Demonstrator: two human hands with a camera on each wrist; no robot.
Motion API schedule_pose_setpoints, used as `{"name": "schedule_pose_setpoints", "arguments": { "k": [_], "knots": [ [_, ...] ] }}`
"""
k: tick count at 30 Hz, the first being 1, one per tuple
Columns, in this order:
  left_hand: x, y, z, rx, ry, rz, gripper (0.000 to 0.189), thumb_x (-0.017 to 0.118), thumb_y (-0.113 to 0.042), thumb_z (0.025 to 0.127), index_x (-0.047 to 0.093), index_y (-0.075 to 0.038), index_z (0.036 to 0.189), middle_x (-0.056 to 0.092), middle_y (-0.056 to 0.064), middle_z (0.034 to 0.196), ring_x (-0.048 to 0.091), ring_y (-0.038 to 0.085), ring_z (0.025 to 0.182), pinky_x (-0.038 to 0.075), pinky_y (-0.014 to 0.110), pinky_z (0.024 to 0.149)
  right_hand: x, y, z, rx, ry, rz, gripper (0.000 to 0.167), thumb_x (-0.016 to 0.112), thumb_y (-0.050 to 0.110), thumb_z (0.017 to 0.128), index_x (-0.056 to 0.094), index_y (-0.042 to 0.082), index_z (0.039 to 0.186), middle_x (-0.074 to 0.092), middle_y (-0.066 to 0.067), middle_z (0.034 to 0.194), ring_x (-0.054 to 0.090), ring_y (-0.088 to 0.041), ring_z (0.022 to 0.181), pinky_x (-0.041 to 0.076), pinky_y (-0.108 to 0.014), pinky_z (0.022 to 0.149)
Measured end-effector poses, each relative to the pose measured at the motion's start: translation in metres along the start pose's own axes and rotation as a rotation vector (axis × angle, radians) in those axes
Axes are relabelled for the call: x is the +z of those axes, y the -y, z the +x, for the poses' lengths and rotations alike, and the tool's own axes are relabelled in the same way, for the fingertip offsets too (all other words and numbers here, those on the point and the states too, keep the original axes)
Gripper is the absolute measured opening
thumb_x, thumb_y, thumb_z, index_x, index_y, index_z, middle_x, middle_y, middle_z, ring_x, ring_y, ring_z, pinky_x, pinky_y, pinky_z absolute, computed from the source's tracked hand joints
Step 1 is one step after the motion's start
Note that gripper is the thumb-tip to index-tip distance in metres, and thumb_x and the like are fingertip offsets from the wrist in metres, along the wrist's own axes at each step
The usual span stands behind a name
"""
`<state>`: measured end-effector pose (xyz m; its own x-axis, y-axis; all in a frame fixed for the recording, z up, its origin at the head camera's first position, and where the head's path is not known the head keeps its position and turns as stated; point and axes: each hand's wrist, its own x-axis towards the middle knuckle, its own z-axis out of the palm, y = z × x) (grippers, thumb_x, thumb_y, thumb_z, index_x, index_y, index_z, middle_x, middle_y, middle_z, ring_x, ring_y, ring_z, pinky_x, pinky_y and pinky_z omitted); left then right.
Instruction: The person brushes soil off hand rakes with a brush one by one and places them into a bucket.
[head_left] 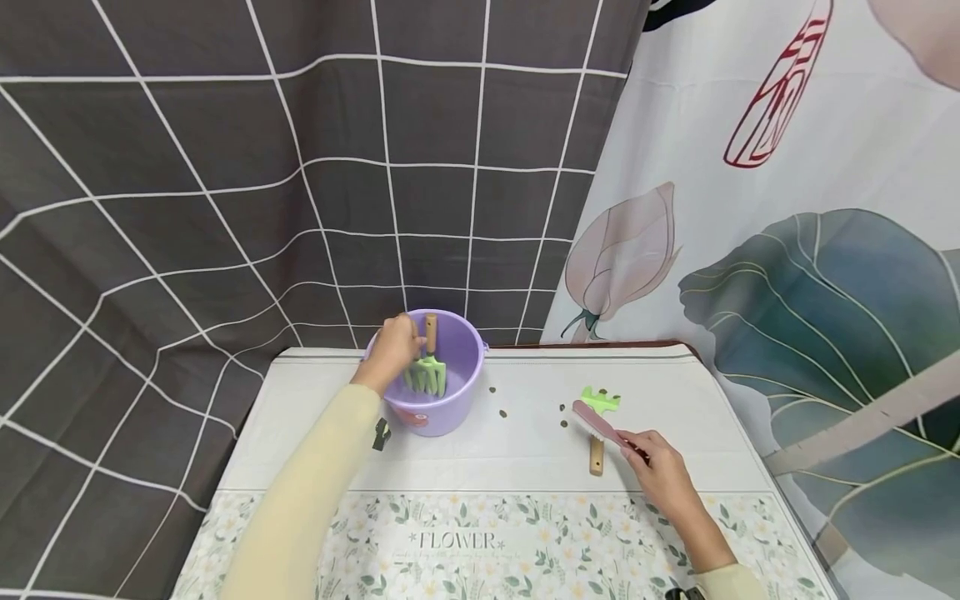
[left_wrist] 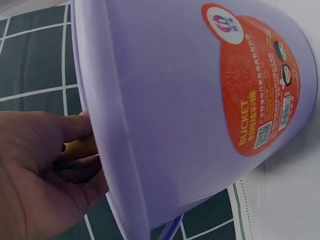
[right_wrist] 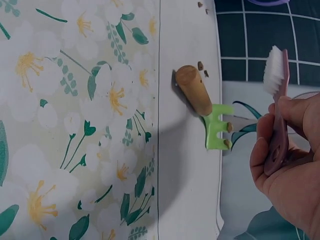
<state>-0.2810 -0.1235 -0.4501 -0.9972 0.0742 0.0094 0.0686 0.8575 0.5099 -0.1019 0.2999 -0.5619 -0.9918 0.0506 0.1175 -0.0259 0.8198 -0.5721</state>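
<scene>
My left hand is at the left rim of a purple bucket. In the left wrist view its thumb and fingers pinch a wooden handle, whose lower part is hidden behind the bucket wall. Green tines show inside the bucket below that hand, beside a green hand fork whose wooden handle leans upright on the far side. My right hand grips the handle of a pink brush with white bristles. The brush is held above a small green rake with a wooden handle, lying on the table.
Several small brown bits are scattered on the white part of the table, some beside the rake. A flowered cloth covers the front. A dark checked curtain and a white printed curtain hang behind.
</scene>
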Motion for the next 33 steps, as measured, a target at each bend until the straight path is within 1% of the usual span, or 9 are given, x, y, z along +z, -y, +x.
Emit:
{"name": "schedule_pose_setpoints", "arguments": {
  "k": [2,4,8,12,14,18,24,28,33],
  "knots": [
    [0.001,-0.002,0.003,0.011,0.019,0.018,0.019,0.073,-0.01,0.094,0.068,-0.003,0.077,0.07,0.013,0.078,0.066,0.026,0.072,0.059,0.038,0.07,0.0,0.0,0.0,-0.004,-0.006,-0.001,0.032,0.068,0.007,0.099,0.069,0.004,0.131,0.065,-0.012,0.107,0.056,-0.018,0.084,0.05,-0.023,0.065],
    [0.003,-0.005,0.005,0.008,0.052,0.02,0.012,0.072,-0.005,0.092,0.072,-0.001,0.081,0.07,0.012,0.077,0.064,0.023,0.068,0.058,0.034,0.064,-0.001,-0.001,-0.001,-0.002,-0.007,0.005,0.032,0.068,0.006,0.099,0.069,0.004,0.131,0.064,-0.012,0.107,0.056,-0.018,0.084,0.049,-0.023,0.064],
    [0.008,-0.009,0.007,-0.05,0.112,0.018,0.003,0.073,-0.001,0.09,0.073,0.001,0.089,0.072,0.014,0.084,0.062,0.019,0.066,0.055,0.025,0.057,-0.002,-0.003,-0.002,-0.007,-0.005,0.002,0.032,0.068,0.006,0.099,0.069,0.003,0.131,0.065,-0.013,0.107,0.055,-0.017,0.083,0.049,-0.022,0.064],
    [0.015,-0.008,0.009,-0.097,0.141,-0.005,0.009,0.075,-0.007,0.092,0.07,0.001,0.089,0.072,0.015,0.086,0.065,0.019,0.065,0.056,0.024,0.056,-0.003,-0.006,-0.003,-0.02,-0.023,-0.002,0.031,0.069,0.006,0.098,0.071,0.003,0.129,0.065,-0.012,0.105,0.053,-0.015,0.08,0.047,-0.021,0.061],
    [0.017,-0.007,0.011,-0.107,0.143,-0.018,0.013,0.074,-0.009,0.094,0.07,0.001,0.087,0.073,0.015,0.084,0.067,0.02,0.064,0.057,0.026,0.057,-0.003,-0.007,-0.003,-0.03,-0.034,-0.002,0.03,0.069,0.005,0.097,0.071,0.004,0.128,0.065,-0.011,0.104,0.052,-0.014,0.079,0.046,-0.021,0.061],
    [0.019,-0.005,0.014,-0.102,0.136,0.002,0.016,0.076,-0.011,0.093,0.072,-0.002,0.08,0.073,0.011,0.077,0.066,0.019,0.064,0.057,0.027,0.062,-0.003,-0.009,-0.004,-0.036,-0.032,0.001,0.03,0.069,0.005,0.098,0.071,0.003,0.128,0.065,-0.011,0.103,0.052,-0.013,0.078,0.047,-0.021,0.06],
    [0.019,-0.002,0.017,-0.093,0.14,-0.022,0.015,0.077,-0.011,0.092,0.073,-0.003,0.081,0.073,0.009,0.07,0.068,0.019,0.065,0.059,0.031,0.069,-0.002,-0.009,-0.005,-0.037,-0.027,0.001,0.03,0.069,0.005,0.098,0.071,0.003,0.127,0.065,-0.011,0.104,0.053,-0.013,0.079,0.048,-0.021,0.061],
    [0.02,-0.001,0.02,-0.097,0.122,-0.024,0.016,0.079,-0.012,0.091,0.074,-0.004,0.078,0.074,0.007,0.068,0.069,0.02,0.066,0.058,0.032,0.072,-0.002,-0.009,-0.004,-0.058,-0.037,0.003,0.03,0.07,0.005,0.097,0.071,0.003,0.127,0.065,-0.01,0.103,0.052,-0.012,0.078,0.047,-0.021,0.06],
    [0.023,0.001,0.024,-0.116,0.117,-0.037,0.015,0.079,-0.011,0.09,0.072,-0.004,0.079,0.074,0.008,0.069,0.07,0.022,0.069,0.059,0.034,0.073,-0.003,-0.008,-0.004,-0.047,-0.034,0.009,0.03,0.07,0.005,0.097,0.071,0.003,0.127,0.065,-0.01,0.103,0.052,-0.012,0.078,0.047,-0.021,0.06]
  ]
}}
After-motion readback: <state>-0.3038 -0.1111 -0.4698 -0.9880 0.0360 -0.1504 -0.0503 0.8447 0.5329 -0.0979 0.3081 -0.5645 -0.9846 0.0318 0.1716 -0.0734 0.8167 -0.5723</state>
